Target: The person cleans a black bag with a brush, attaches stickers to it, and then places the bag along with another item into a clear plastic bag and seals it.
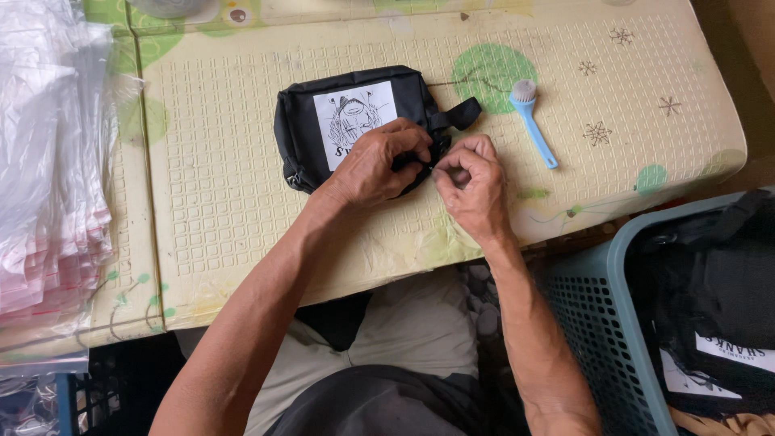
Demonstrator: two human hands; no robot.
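A small black pouch (323,105) with a white printed patch lies on a cream, grid-textured mat (242,210). My left hand (375,161) presses down on the pouch's near right corner, fingers curled over its edge. My right hand (472,182) sits just right of it, thumb and fingers pinched together at the same corner, on what looks like a zipper pull or thread; the exact piece is too small to tell. A black strap (462,113) sticks out from the pouch's right side.
A light blue brush (531,117) with white bristles lies on the mat to the right of the pouch. A stack of clear plastic bags (44,178) covers the left. A teal mesh basket (597,323) holding more black pouches stands at lower right.
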